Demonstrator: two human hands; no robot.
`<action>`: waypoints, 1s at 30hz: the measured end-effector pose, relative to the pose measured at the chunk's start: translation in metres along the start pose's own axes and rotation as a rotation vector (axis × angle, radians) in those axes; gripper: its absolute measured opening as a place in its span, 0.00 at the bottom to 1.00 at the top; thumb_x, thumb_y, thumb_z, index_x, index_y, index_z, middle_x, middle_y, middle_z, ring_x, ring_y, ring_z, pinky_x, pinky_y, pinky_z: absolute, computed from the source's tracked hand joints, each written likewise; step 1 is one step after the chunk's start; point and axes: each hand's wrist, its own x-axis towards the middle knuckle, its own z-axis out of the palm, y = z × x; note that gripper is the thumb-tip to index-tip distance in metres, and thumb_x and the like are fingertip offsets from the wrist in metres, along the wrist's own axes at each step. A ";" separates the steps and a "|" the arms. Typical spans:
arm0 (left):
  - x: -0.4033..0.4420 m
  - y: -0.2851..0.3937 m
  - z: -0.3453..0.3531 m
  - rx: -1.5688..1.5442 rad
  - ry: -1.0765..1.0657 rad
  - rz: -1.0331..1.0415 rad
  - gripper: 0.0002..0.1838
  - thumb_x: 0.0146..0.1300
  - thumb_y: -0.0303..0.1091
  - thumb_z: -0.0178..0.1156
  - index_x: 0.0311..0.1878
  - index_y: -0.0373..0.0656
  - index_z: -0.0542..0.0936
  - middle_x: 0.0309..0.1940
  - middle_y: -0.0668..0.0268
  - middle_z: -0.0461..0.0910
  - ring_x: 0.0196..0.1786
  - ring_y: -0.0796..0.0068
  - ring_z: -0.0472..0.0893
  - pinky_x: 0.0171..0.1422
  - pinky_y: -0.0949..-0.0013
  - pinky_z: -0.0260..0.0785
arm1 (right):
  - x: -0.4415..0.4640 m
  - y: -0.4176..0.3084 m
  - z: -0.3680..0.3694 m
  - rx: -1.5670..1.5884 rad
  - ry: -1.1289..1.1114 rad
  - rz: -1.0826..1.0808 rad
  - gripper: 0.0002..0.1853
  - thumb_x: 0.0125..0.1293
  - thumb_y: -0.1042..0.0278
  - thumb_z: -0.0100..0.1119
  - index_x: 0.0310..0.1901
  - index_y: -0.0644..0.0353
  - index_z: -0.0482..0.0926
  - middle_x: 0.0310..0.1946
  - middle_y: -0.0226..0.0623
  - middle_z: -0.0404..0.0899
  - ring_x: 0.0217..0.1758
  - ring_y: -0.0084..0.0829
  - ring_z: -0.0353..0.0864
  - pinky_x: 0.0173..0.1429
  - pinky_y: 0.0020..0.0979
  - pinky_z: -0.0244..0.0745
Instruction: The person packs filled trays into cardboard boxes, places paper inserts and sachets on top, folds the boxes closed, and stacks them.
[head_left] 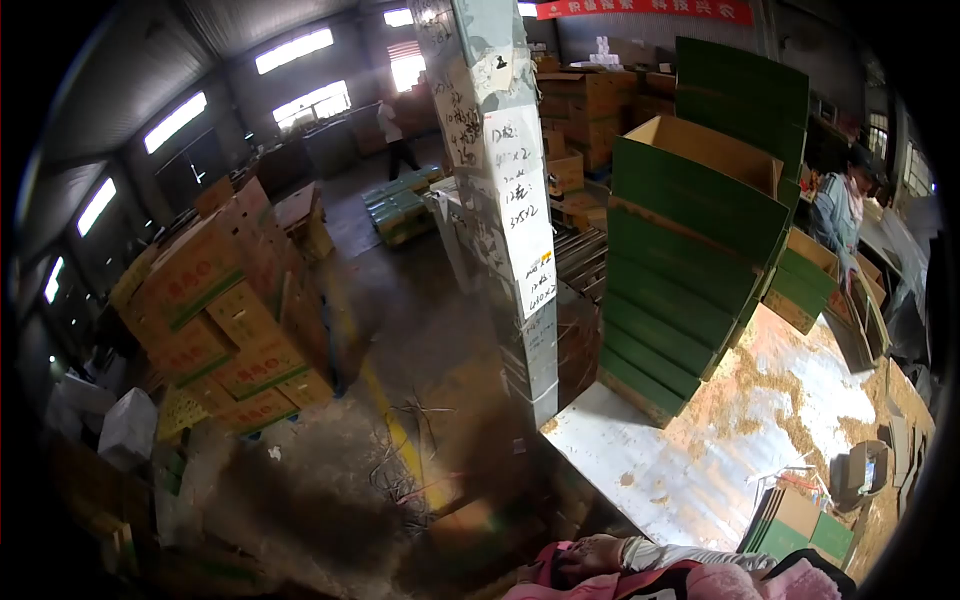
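Observation:
At the bottom edge my right hand [597, 556] lies across the front of my body, below a white sleeve [690, 556]. Its fingers are bent and close together against something dark pink, too dim to name. Pink fluffy clothing [725, 582] shows beside it. My left hand is not visible. The nearest surface is a pale worktable [635, 480] strewn with brown crumbs, to the right of the hand. On it stand a tall stack of nested green cartons [690, 270] and, near the front, folded green and brown cardboard [797, 515].
A marked pillar [520, 220] rises beside the worktable. Printed brown cartons [235, 330] are piled at left, with loose straps [410, 450] on the floor. A person [840, 210] stands behind the table at right; another person [393, 130] is far back. Small open box [865, 468] lies at right.

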 end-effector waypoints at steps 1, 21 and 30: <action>-0.002 -0.005 0.004 -0.002 0.001 0.004 0.17 0.60 0.38 0.53 0.48 0.36 0.76 0.38 0.51 0.80 0.33 0.53 0.80 0.36 0.52 0.72 | -0.001 -0.003 -0.003 0.096 -0.055 0.158 0.18 0.66 0.58 0.40 0.57 0.41 0.70 0.48 0.38 0.76 0.51 0.41 0.76 0.52 0.36 0.72; -0.017 -0.014 0.025 -0.017 0.006 0.070 0.18 0.61 0.38 0.53 0.48 0.35 0.76 0.39 0.51 0.80 0.35 0.53 0.80 0.39 0.53 0.72 | -0.036 -0.054 -0.035 0.382 0.658 0.498 0.20 0.59 0.51 0.60 0.32 0.65 0.84 0.22 0.47 0.80 0.24 0.37 0.81 0.30 0.29 0.75; -0.026 -0.018 0.032 -0.015 0.019 0.097 0.18 0.61 0.38 0.52 0.49 0.35 0.76 0.40 0.51 0.80 0.35 0.54 0.79 0.40 0.53 0.71 | -0.040 -0.066 -0.039 0.394 0.640 0.544 0.21 0.60 0.50 0.59 0.32 0.64 0.84 0.22 0.44 0.81 0.25 0.34 0.81 0.32 0.28 0.75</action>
